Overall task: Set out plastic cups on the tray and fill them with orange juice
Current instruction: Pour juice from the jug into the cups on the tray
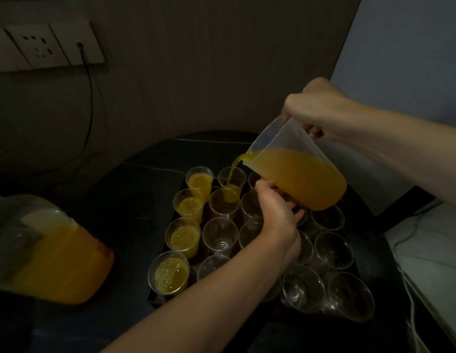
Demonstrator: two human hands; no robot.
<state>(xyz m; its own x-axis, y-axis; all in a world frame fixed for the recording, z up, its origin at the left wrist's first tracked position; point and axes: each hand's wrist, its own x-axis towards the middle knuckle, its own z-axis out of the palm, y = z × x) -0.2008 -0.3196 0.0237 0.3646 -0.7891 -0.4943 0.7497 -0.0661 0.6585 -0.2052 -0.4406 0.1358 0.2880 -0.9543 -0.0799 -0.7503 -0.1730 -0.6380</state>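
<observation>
Black tabletop (135, 174) carries your dark tray (155, 298), with a big juice container (56, 256) well to its left. You tilt the clear jug (298, 171) over the tray's far end. Your right hand (321, 113) grasps the handle and your left hand (275, 215) cups the underside. Four filled cups (182, 236) line the left column. The orange stream (233, 166) drops into the far cup (232, 178) beside them, and the empty cups (220, 233) crowd the rest.
</observation>
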